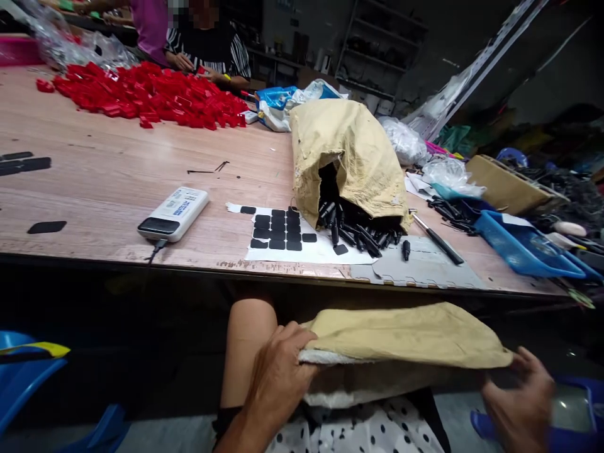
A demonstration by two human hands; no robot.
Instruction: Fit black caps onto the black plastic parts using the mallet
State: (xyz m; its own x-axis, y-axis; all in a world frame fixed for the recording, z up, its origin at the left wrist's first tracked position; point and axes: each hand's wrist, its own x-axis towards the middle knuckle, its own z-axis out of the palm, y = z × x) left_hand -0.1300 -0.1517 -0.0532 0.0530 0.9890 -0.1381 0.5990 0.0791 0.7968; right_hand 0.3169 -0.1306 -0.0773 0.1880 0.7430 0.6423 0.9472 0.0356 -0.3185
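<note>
A tan sack with a whitish inner side lies across my lap, its mouth edge facing me. My left hand is closed on its left edge, thumb over the rim. At the opposite corner, my right hand pinches the cloth between thumb and fingers; it is slightly blurred. Beyond them on the table, a second tan sack lies on its side with a torn opening. Black pen-like plastic parts spill out of it onto a white sheet of black stickers.
A white power bank with a cable sits left of the stickers. Red plastic parts are heaped at the back, near a seated person. To the right are a black-handled tool and a blue tray. Blue stools flank me.
</note>
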